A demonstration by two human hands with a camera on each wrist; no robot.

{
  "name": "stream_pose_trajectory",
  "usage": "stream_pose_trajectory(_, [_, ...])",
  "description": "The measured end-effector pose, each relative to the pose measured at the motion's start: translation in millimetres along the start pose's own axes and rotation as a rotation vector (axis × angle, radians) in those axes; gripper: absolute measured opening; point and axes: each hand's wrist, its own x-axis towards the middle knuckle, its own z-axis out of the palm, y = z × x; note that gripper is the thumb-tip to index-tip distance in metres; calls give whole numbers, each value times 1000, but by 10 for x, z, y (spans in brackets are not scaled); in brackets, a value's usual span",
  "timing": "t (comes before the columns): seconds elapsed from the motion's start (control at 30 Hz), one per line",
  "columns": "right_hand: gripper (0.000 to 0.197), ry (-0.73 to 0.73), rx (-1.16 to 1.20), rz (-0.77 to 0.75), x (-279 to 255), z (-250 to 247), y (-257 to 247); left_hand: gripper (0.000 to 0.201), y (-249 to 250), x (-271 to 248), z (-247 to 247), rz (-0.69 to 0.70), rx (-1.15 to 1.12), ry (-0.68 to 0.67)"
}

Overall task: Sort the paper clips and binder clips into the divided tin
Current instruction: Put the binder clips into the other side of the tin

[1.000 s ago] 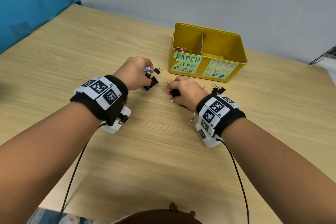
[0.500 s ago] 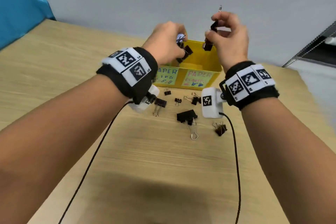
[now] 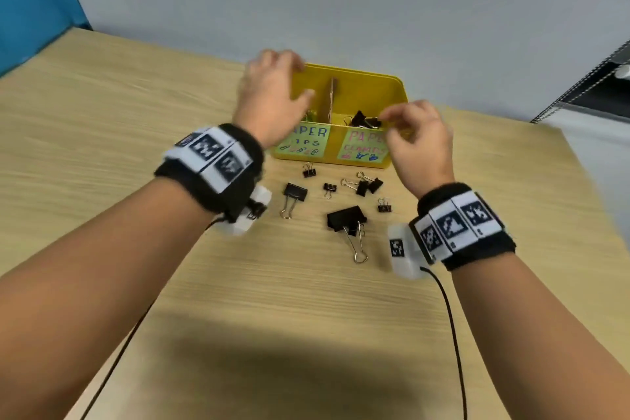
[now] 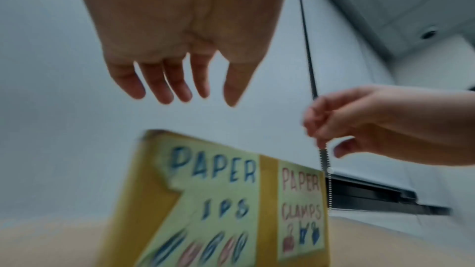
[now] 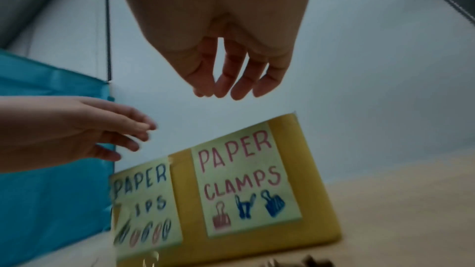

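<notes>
The yellow divided tin [image 3: 370, 81] stands at the table's far side, labelled "PAPER CLIPS" on the left and "PAPER CLAMPS" on the right. Black binder clips [image 3: 364, 120] lie in its right compartment, coloured paper clips [image 3: 308, 117] in the left. My left hand [image 3: 289, 78] hovers over the left compartment with fingers spread and holds nothing; the left wrist view shows its fingers [image 4: 180, 90] straight. My right hand [image 3: 395, 124] hangs over the tin's right front corner, fingers loosely bent and empty [image 5: 231, 86]. Several black binder clips lie on the table before the tin, the largest [image 3: 346, 218] nearest me.
A medium binder clip [image 3: 295, 193] and small ones [image 3: 329, 187] lie between my wrists. A blue panel [image 3: 30, 0] stands at the left, a grey wall behind the tin, and a dark rack [image 3: 600, 85] at the right. Cables trail from both wristbands.
Both hands held binder clips, lifted them over the tin, and now hold nothing. Binder clips now show in the right compartment. The hands have dropped lower.
</notes>
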Motion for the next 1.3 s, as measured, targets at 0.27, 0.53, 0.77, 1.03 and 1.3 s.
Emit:
stream_pose_trajectory(0.27, [98, -816, -474, 256, -321, 176, 61, 90, -641, -415, -101, -376, 302, -556])
stream_pose_trajectory(0.53, [91, -808, -572, 141, -372, 458, 46, 94, -393, -630, 278, -126, 391, -658])
stream_pose_trajectory(0.77, [79, -718, -497, 105, -357, 598, 38, 103, -282, -532, 397, -72, 317, -648])
stream_pose_trajectory(1.03, [41, -651, -547, 15, -315, 706, 22, 63, -211, -381, 457, -5, 431, -733])
stream_pose_trajectory(1.3, [16, -563, -418, 54, -342, 603, 112, 24, -227, -454, 435, 101, 469, -696])
